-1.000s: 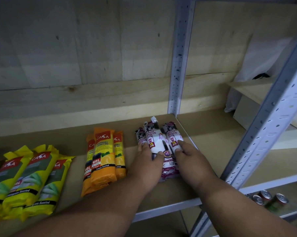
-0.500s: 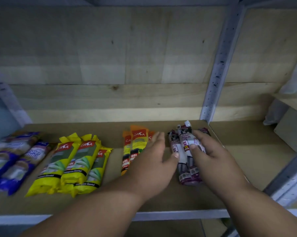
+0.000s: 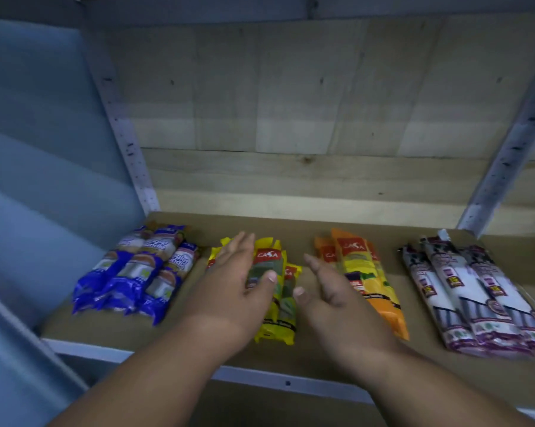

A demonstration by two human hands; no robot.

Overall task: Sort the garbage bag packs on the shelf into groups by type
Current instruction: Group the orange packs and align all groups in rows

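Note:
Four groups of garbage bag packs lie in a row on the brown shelf board (image 3: 106, 325). From the left: blue packs (image 3: 133, 272), yellow packs (image 3: 277, 291), orange packs (image 3: 367, 275) and white-and-purple packs (image 3: 475, 294). My left hand (image 3: 235, 288) hovers with straight fingers over the left side of the yellow packs and hides part of them. My right hand (image 3: 330, 300) is held open in the gap between the yellow and orange packs, covering the lower left of the orange group. Neither hand holds anything.
A pale wooden back wall (image 3: 290, 118) closes the shelf. Perforated metal uprights stand at the back left (image 3: 130, 149) and back right (image 3: 503, 161). A metal rail (image 3: 287, 382) runs along the shelf's front edge. A blue-grey panel (image 3: 38, 149) is at the left.
Both hands let go of the white-and-purple packs and moved left to the yellow and orange groups. My view swung left, so the blue packs now show in full.

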